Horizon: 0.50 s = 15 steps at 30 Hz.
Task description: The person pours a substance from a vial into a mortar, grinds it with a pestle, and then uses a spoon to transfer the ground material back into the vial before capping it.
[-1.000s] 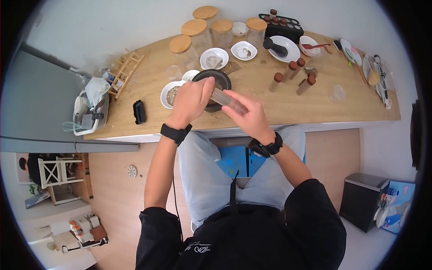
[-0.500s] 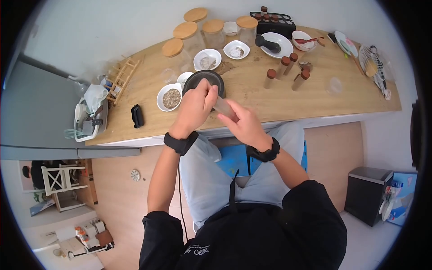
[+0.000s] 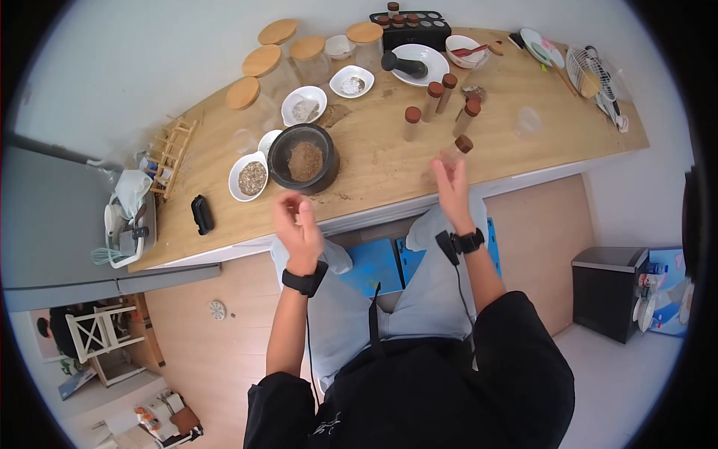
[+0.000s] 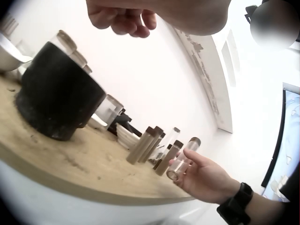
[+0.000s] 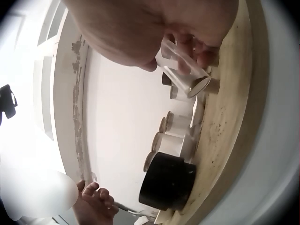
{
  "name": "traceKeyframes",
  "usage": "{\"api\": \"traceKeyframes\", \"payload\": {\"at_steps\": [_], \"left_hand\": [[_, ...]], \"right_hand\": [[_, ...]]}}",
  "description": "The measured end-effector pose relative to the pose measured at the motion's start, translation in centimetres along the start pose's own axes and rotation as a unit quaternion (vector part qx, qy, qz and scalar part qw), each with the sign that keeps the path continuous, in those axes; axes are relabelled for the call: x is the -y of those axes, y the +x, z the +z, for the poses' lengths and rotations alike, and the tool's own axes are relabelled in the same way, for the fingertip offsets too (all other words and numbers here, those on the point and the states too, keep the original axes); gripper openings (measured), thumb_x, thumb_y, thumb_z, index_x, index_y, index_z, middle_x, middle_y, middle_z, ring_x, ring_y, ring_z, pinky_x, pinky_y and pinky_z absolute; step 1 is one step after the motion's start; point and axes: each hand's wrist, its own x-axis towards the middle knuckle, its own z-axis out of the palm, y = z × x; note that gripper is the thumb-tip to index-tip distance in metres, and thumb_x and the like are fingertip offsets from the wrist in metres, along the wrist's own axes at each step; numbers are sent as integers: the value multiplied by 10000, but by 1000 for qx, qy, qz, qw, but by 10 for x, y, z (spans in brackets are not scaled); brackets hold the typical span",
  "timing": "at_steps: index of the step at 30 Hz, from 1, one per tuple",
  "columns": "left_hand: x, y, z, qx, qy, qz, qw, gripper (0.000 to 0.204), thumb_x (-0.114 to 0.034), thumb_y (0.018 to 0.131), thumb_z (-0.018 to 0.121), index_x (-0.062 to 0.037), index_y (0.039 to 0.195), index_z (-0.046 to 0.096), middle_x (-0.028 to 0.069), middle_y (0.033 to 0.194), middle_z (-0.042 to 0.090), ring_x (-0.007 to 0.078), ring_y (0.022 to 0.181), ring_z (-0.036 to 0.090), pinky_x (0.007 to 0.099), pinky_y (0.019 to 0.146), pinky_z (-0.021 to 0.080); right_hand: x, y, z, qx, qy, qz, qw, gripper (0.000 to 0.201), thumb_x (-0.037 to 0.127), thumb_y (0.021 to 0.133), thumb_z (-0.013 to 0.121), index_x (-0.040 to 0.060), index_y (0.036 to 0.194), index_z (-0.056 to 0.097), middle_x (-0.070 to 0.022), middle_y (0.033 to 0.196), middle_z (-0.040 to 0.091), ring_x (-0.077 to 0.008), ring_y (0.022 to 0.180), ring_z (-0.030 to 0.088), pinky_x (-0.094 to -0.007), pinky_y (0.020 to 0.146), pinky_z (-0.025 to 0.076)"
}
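Note:
My right hand (image 3: 453,196) holds a clear glass tube (image 4: 180,164) with a brown cap (image 3: 464,144), over the table's front right part. The tube looks see-through along its length. Standing just behind it are several brown-capped tubes (image 3: 411,126), filled with brownish contents. My left hand (image 3: 299,230) hangs in front of the table edge, fingers loosely curled around nothing. Beyond its fingertips stands a dark stone mortar (image 3: 330,170) with brown powder (image 3: 305,161) inside. In the right wrist view the tube's round base points away from the palm.
White bowls with grains (image 3: 253,178) and powders sit left of and behind the mortar. Wooden-lidded jars (image 3: 243,93) line the back. A dark pestle (image 3: 404,66) lies in a white bowl (image 3: 441,63). Far left are a wooden rack (image 3: 172,153) and a black case (image 3: 201,215).
Both hands were together at the tube by the mortar. They have parted: the right carried the tube rightward to the other tubes, and the left drew back toward the body, uncovering the mortar.

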Motion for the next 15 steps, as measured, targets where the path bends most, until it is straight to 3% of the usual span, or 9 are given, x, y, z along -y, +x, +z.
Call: {"api": "traceKeyframes", "payload": {"at_steps": [2, 3, 4, 5, 7, 8, 11, 14, 15], "left_hand": [[26, -4, -9, -78, 105, 86, 988, 527, -333, 941, 696, -13, 1295, 473, 123, 1194, 489, 224, 1016, 488, 365, 885, 411], [39, -3, -11, -76, 106, 87, 988, 527, -333, 941, 696, -13, 1295, 473, 123, 1194, 489, 224, 1016, 488, 365, 885, 411], [51, -2, -11, -82, 131, 104, 982, 670, -365, 886, 742, -1, 1347, 420, 152, 1286, 418, 259, 1105, 447, 396, 950, 388], [58, 1, -13, -87, 156, 120, 976, 817, -397, 832, 789, 12, 1399, 366, 180, 1377, 348, 293, 1194, 407, 427, 1015, 364], [69, 10, -18, -61, 202, 129, 969, 915, -410, 788, 826, 35, 1416, 330, 228, 1416, 314, 347, 1280, 357, 467, 1076, 329], [74, 16, -19, -36, 245, 135, 959, 1015, -423, 744, 862, 59, 1432, 294, 275, 1454, 281, 402, 1366, 307, 506, 1138, 293], [86, 29, -20, -12, 237, 125, 963, 1041, -447, 746, 860, 81, 1439, 291, 289, 1459, 287, 441, 1388, 298, 532, 1168, 270], [92, 37, -20, -3, 233, 140, 962, 1083, -468, 746, 854, 85, 1473, 272, 295, 1468, 281, 450, 1393, 296, 544, 1180, 258], [94, 37, -20, 0, 232, 140, 963, 1083, -468, 746, 854, 85, 1473, 272, 295, 1468, 281, 450, 1393, 296, 544, 1180, 258]], "right_hand": [[-6, 23, -8, -21, -35, -46, 998, 330, 186, 1050, 626, -3, 1290, 503, -87, 1052, 634, -173, 901, 633, -330, 828, 518], [-5, 32, -10, -34, -138, -43, 989, 338, 189, 1026, 653, -12, 1260, 514, -117, 1043, 637, -205, 857, 646, -349, 788, 524], [-5, 41, -10, -46, -239, -39, 969, 348, 191, 1002, 681, -21, 1230, 525, -146, 1034, 639, -237, 813, 658, -368, 747, 531], [-8, 50, -10, -47, -238, -39, 969, 348, 191, 1002, 681, -21, 1230, 525, -146, 1034, 639, -237, 813, 658, -368, 747, 531], [-11, 64, -7, -62, -268, -60, 960, 370, 175, 956, 717, -32, 1204, 536, -217, 1039, 638, -312, 758, 666, -405, 693, 531], [-11, 69, -6, -64, -268, -60, 959, 370, 175, 956, 717, -32, 1204, 536, -217, 1039, 638, -312, 758, 666, -405, 693, 531], [-11, 79, -5, -62, -322, -63, 942, 362, 167, 965, 723, -23, 1222, 552, -162, 1023, 689, -276, 751, 701, -353, 667, 548], [-17, 79, -5, -41, -325, 14, 945, 412, 169, 945, 742, -18, 1252, 541, -179, 1091, 679, -304, 888, 706, -382, 734, 549], [-21, 73, -5, -65, -331, -62, 939, 422, 153, 935, 744, -13, 1261, 535, -182, 1134, 665, -307, 968, 687, -401, 785, 539]]}}
